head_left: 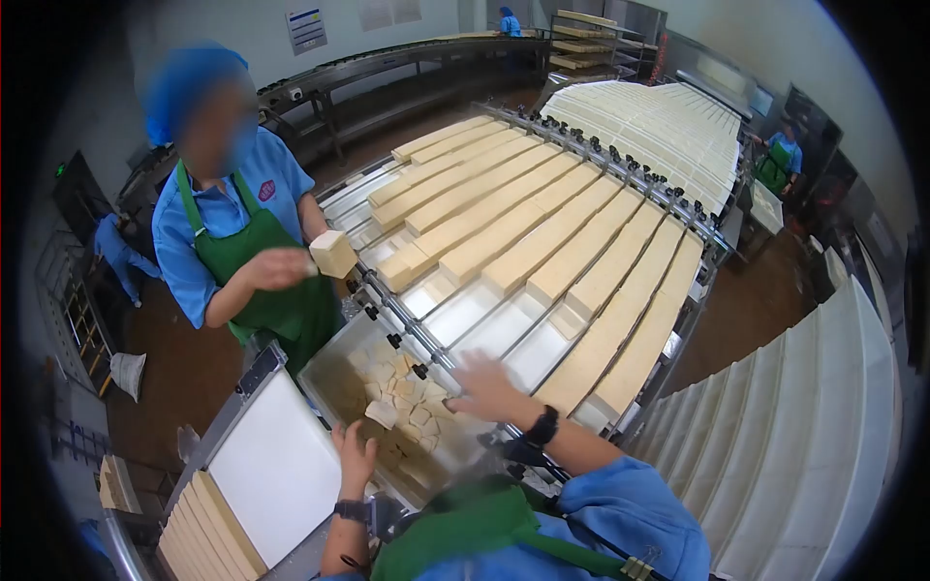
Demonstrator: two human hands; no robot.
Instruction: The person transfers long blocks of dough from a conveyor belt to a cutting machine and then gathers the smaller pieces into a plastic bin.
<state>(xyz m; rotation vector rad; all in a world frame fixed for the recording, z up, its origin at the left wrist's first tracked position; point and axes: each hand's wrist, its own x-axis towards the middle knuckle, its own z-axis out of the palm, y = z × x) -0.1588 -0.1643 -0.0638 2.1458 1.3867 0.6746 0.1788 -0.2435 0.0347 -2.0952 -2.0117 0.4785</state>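
Apron (455, 535) | left hand (356, 459): fingers apart | right hand (494, 389): blurred, can't tell | slabs (554, 234): long axes pointing away

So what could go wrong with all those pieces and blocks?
The right hand is close to the metal rail with its black knobs, so it might get bumped. The co-worker holds a pale block up in the air, so it could slip and break. And the left hand is by the bin of pale pieces, so a knock might perhaps spill some.
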